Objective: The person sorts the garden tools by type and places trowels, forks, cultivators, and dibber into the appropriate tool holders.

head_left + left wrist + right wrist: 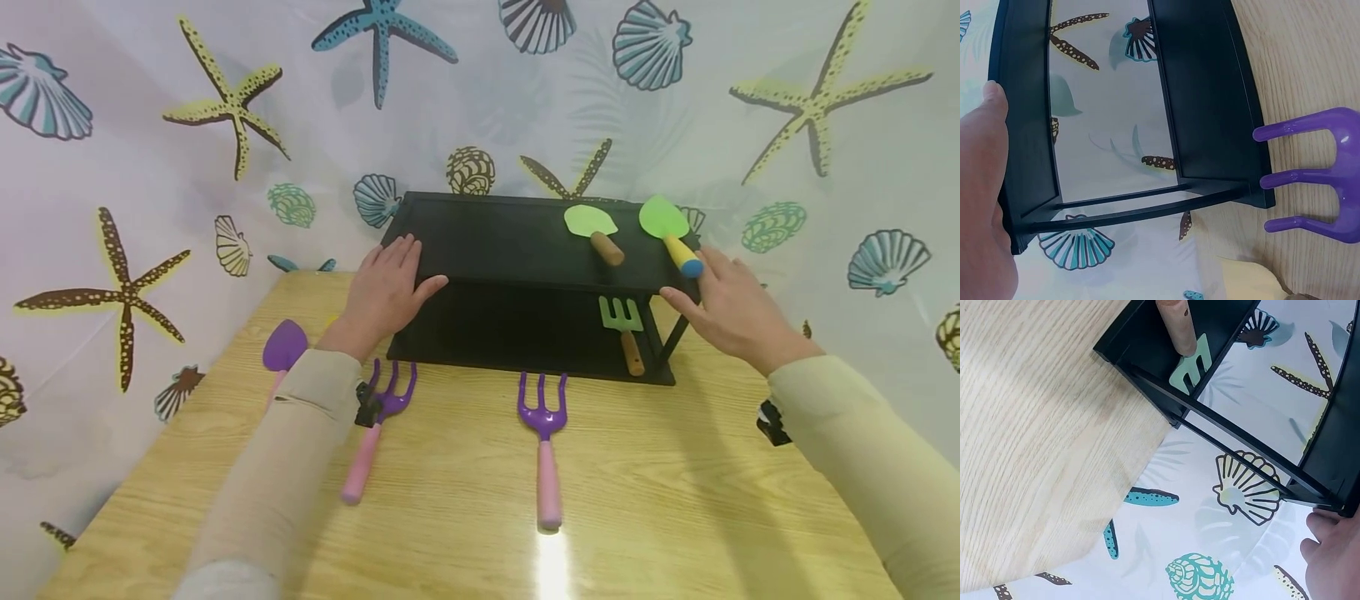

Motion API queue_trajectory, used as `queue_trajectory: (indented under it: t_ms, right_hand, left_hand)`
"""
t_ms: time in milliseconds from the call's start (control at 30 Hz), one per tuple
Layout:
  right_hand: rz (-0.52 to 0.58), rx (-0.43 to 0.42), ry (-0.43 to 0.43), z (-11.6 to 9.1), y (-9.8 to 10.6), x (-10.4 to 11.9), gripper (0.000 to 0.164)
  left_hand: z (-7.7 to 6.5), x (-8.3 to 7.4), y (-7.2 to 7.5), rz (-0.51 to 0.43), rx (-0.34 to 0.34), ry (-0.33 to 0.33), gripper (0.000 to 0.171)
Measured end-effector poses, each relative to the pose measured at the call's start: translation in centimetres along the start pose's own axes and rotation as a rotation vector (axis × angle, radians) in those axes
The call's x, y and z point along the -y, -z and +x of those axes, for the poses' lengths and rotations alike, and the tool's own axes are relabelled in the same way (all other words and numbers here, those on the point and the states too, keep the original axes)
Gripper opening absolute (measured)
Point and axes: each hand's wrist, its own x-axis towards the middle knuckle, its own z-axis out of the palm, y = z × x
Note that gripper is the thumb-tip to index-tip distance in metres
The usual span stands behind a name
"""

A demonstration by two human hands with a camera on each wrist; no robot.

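Observation:
A black two-tier shelf (487,242) stands at the back of the wooden table. My left hand (382,292) rests on the left end of its top tier, fingers straight and thumb spread along the front edge. At the opposite end, my right hand (738,312) holds the top corner, with curled fingers (1319,526) beside the end bars. On the top tier lie a pale green trowel (591,222) with a wooden handle and a bright green trowel (663,218) with a yellow and blue handle. A green hand fork (630,337) lies on the lower tier.
Two purple hand forks with pink handles, one left (363,462) and one centre (549,483), lie in front of the shelf. A purple trowel (285,344) is at the left, partly behind my sleeve. The shell-patterned cloth (480,100) hangs behind the shelf.

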Motion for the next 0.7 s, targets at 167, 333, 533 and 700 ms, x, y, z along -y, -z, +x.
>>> queue_trajectory:
  t_ms: [167,333,533,700]
  right_hand:
    - [-0.005,-0.002,-0.006,0.0,-0.2,0.0,0.092]
    - [-0.025,0.009,-0.012,0.0,-0.2,0.0,0.093]
    - [-0.024,0.026,-0.028,0.0,-0.3,-0.1,0.095]
    - [-0.013,0.027,-0.032,0.1,-0.3,-0.1,0.096]
  left_hand:
    - [-0.1,0.1,0.1,-0.007,0.001,-0.011,0.085]
    - [-0.3,0.0,0.2,-0.014,-0.005,-0.012,0.084]
    - [-1.0,-1.4,0.4,-0.043,-0.059,-0.059,0.077]
    - [-1.9,-3.3,0.7,-0.092,-0.128,-0.15,0.07]
